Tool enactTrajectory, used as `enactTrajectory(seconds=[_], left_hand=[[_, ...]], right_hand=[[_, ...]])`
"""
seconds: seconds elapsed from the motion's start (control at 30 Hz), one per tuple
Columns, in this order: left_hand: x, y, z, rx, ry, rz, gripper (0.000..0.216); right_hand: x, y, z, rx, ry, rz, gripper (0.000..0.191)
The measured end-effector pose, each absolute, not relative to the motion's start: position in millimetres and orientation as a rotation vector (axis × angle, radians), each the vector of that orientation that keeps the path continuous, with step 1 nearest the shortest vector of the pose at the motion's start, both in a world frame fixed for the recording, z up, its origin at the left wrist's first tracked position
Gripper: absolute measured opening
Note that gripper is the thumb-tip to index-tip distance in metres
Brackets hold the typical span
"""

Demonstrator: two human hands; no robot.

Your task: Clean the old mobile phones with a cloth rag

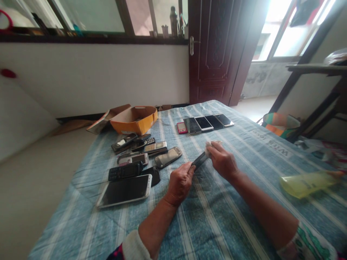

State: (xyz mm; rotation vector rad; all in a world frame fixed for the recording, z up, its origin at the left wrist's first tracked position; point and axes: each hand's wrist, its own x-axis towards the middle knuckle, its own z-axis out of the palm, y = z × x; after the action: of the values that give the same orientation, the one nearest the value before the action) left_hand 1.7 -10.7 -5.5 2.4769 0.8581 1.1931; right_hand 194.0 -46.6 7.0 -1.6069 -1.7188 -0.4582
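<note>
My left hand (pixel 180 183) is closed on the near end of a dark mobile phone (pixel 200 161), held tilted above the bed cover. At the phone's far end my right hand (pixel 222 159) pinches a whitish tissue or cloth (pixel 209 147) against it. Left of my hands lies a loose pile of old phones: a grey touch phone (pixel 168 157), a keypad phone (pixel 155 146), a black handset (pixel 125 171) and several others. In front of the pile is a large white-framed tablet (pixel 125 190). Beyond my hands, a small red phone (pixel 181 128) lies beside a row of smartphones (pixel 193 125).
An open orange cardboard box (pixel 146 122) stands at the far left of the striped blue bed cover (pixel 217 216). A translucent yellow bottle-like object (pixel 306 185) lies at the right. Behind are a dark red door (pixel 214 79) and a colourful bin (pixel 282 124).
</note>
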Motion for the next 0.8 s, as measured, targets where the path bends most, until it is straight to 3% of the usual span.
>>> enactTrajectory(seconds=[0.4,0.8], left_hand=[[1.1,-14.6,-4.6,2.465,0.829,1.13,0.031],[2.5,-14.5,-8.5,2.517,0.861,1.164,0.027]], right_hand=[[152.1,-66.0,6.5,-1.315,-1.905,-0.391,0.031],[200.6,-50.6,-1.2,-1.508,-1.641,-0.357,0.033]])
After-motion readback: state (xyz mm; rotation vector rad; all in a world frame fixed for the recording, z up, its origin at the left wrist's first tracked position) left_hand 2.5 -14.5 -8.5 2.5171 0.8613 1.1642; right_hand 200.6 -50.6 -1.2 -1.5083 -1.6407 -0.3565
